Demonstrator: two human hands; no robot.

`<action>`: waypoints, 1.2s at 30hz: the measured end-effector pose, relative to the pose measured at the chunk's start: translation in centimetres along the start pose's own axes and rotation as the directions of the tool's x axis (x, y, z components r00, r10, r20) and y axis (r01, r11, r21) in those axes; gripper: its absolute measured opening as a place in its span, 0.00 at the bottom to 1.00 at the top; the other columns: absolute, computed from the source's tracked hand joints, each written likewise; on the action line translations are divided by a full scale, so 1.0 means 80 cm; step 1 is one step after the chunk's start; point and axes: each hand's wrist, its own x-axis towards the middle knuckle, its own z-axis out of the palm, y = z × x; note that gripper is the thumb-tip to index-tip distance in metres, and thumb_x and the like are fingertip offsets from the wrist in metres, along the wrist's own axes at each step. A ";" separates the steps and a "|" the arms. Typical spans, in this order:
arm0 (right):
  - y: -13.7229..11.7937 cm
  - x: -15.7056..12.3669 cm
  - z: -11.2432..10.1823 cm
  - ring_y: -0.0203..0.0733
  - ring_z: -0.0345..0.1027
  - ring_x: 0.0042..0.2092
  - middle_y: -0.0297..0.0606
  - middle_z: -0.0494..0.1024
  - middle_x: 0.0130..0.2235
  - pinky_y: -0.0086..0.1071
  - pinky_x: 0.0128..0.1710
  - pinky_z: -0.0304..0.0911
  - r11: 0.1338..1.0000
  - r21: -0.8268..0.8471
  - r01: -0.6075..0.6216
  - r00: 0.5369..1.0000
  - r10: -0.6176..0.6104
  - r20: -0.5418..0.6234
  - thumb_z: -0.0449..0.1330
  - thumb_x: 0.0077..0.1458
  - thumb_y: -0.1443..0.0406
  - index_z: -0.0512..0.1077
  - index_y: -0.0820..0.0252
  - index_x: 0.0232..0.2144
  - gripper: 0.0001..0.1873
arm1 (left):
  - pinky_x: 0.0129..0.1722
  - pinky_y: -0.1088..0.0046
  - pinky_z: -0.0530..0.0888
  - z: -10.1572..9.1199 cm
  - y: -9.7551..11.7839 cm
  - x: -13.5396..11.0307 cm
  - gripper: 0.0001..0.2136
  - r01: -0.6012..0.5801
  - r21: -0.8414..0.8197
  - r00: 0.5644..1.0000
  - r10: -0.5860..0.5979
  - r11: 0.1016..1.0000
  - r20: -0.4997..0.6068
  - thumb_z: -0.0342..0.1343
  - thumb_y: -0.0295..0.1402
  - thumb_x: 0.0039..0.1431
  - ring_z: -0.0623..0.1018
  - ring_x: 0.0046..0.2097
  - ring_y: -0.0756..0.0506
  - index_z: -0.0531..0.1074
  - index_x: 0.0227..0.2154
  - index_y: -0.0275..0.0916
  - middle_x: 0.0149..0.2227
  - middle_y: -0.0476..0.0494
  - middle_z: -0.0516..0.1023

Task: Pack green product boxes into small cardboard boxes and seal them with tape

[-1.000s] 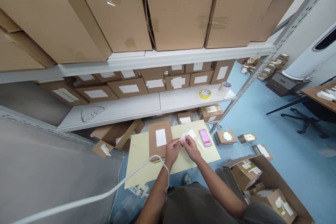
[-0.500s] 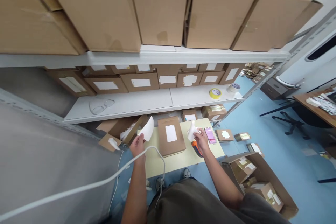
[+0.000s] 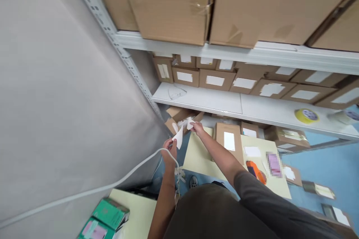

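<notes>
Papers (image 3: 178,139) (image 3: 190,123), two, one in left hand (image 3: 171,148), one in right hand (image 3: 198,128)

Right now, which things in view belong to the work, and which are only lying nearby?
Likely in use:
white paper in left hand
white piece in right hand
open carton
labelled tabletop box

Apparently lying about:
yellow tape roll
white tape roll
green boxes

No text readable. White label (image 3: 229,141) on the carton (image 3: 230,128), right of the right hand (image 3: 197,127): no legible wording. Labels on shelf boxes (image 3: 203,77) beyond that hand: same. Yellow tape roll (image 3: 303,116), far to its right: core markings too small. Green box (image 3: 109,212), below the left hand (image 3: 170,147): marks too blurred.
</notes>
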 end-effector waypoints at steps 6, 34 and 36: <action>-0.010 0.007 0.053 0.35 0.67 0.25 0.29 0.76 0.24 0.25 0.24 0.61 0.994 -0.072 0.080 0.997 -0.079 0.018 0.77 0.54 0.54 0.72 0.55 0.30 0.19 | 0.40 0.56 0.84 -0.049 -0.004 0.012 0.16 -0.080 0.075 0.995 0.083 0.994 -0.047 0.62 0.50 0.64 0.84 0.44 0.36 0.83 0.36 0.42 0.45 0.32 0.84; 0.116 -0.202 -0.337 0.39 0.67 0.30 0.32 0.75 0.24 0.33 0.35 0.62 0.961 0.205 0.185 0.961 -0.133 -0.244 0.77 0.42 0.48 0.75 0.56 0.20 0.22 | 0.40 0.63 0.80 0.312 0.019 -0.136 0.24 0.251 -0.005 0.644 -0.163 0.968 0.747 0.77 0.54 0.46 0.84 0.38 0.40 0.83 0.34 0.37 0.33 0.41 0.84; 0.126 -0.202 -0.354 0.37 0.63 0.29 0.30 0.73 0.22 0.34 0.34 0.61 0.961 0.208 0.185 0.964 -0.136 -0.228 0.78 0.40 0.47 0.75 0.57 0.19 0.24 | 0.38 0.64 0.79 0.328 0.017 -0.147 0.23 0.227 0.005 0.656 -0.157 0.974 0.738 0.78 0.53 0.43 0.83 0.37 0.41 0.83 0.30 0.38 0.31 0.42 0.84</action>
